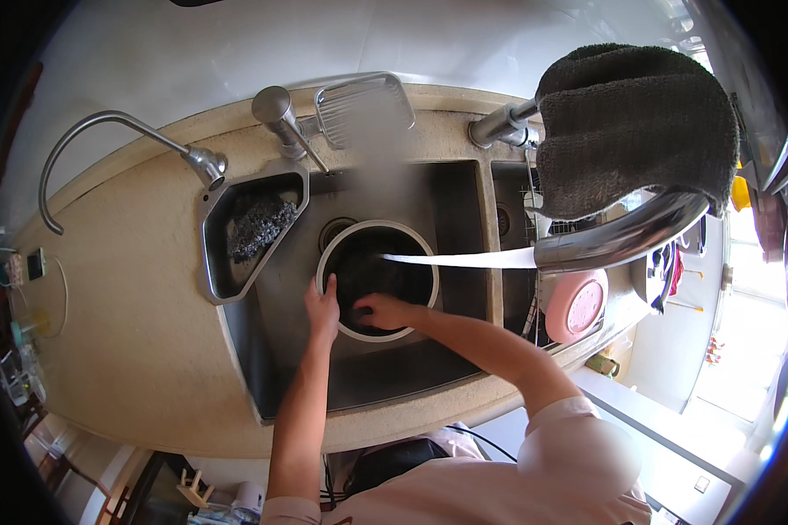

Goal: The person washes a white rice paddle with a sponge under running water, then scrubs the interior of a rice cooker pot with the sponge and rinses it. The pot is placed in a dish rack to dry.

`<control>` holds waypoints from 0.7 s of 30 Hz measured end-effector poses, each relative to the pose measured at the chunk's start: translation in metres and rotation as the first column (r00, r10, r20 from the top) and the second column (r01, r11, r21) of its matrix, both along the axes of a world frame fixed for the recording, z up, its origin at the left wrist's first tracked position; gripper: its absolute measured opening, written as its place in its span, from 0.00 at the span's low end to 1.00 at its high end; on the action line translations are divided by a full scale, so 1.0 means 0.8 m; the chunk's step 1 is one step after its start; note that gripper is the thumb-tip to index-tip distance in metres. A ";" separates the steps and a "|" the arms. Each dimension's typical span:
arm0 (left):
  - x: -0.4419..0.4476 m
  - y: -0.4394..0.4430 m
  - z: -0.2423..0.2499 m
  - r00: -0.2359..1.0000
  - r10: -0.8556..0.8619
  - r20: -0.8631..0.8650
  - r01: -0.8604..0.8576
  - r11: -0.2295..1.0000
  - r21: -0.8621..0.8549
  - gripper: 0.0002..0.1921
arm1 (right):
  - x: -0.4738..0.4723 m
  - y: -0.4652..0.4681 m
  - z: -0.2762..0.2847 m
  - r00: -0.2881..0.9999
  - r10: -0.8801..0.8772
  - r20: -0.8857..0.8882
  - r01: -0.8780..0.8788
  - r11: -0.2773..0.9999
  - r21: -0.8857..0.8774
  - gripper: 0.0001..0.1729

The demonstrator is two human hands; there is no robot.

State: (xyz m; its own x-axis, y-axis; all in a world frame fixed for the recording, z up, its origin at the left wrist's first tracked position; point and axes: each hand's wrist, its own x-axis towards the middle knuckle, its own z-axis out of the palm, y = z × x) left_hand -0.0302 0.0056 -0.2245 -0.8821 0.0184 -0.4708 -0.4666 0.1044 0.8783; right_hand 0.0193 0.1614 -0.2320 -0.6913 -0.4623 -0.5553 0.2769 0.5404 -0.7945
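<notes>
A round pot [381, 226] with a pale rim and dark inside stands in the large basin of a steel sink [459, 216]. My left hand [322, 302] grips its left rim, thumb over the edge. Inside the pot, near its front, is my right hand [384, 312] with curled fingers; whether they hold something is hidden. A white stream of water [459, 260] runs from the spout of a chrome faucet [604, 243] into the pot. Over the faucet hangs a dark grey cloth [637, 131].
A corner strainer tray [220, 262] holds a scouring pad [262, 230]. Behind stand a thin curved tap [111, 117], a soap dispenser [276, 108] and a wire soap rack [331, 108]. A pink plastic basin [574, 305] leans at the right. Pale countertop [125, 315] extends leftward.
</notes>
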 end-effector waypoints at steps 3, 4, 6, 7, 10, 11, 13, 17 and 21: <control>-0.002 -0.001 0.000 0.996 -0.082 -0.028 0.081 0.996 -0.042 0.12 | -0.008 0.022 0.010 0.964 0.258 0.062 -0.265 0.948 0.175 0.20; -0.002 -0.001 -0.001 0.994 -0.092 -0.050 0.089 0.994 -0.061 0.12 | -0.011 0.020 0.008 0.963 0.264 0.052 -0.268 0.930 0.253 0.18; 0.000 -0.002 -0.004 0.991 -0.109 -0.078 0.105 0.993 -0.051 0.11 | -0.015 0.003 -0.004 0.962 0.273 0.032 -0.266 0.895 0.359 0.14; 0.000 -0.002 -0.006 0.991 -0.112 -0.078 0.105 0.991 -0.081 0.10 | -0.018 -0.014 -0.013 0.995 0.087 -0.040 -0.066 0.929 0.365 0.13; 0.002 0.000 -0.015 0.992 -0.084 -0.091 0.077 0.994 -0.077 0.10 | -0.021 -0.069 -0.040 0.867 -0.412 -0.280 0.484 0.829 0.280 0.12; 0.004 -0.001 -0.017 0.995 -0.073 -0.072 0.068 0.995 -0.073 0.11 | -0.018 -0.081 -0.046 0.778 -0.518 -0.354 0.610 0.759 0.228 0.12; 0.005 -0.002 -0.022 0.996 -0.070 -0.064 0.066 0.996 -0.062 0.14 | -0.017 -0.081 -0.056 0.677 -0.563 -0.474 0.683 0.720 0.121 0.12; 0.013 -0.006 -0.023 0.991 -0.113 -0.078 0.103 0.988 -0.119 0.19 | -0.041 -0.030 -0.067 0.641 0.051 -0.766 0.302 0.901 0.313 0.10; 0.020 -0.005 -0.021 0.998 -0.032 -0.057 0.031 0.999 -0.011 0.19 | -0.051 0.016 -0.054 0.812 0.444 -0.379 -0.013 0.663 0.749 0.10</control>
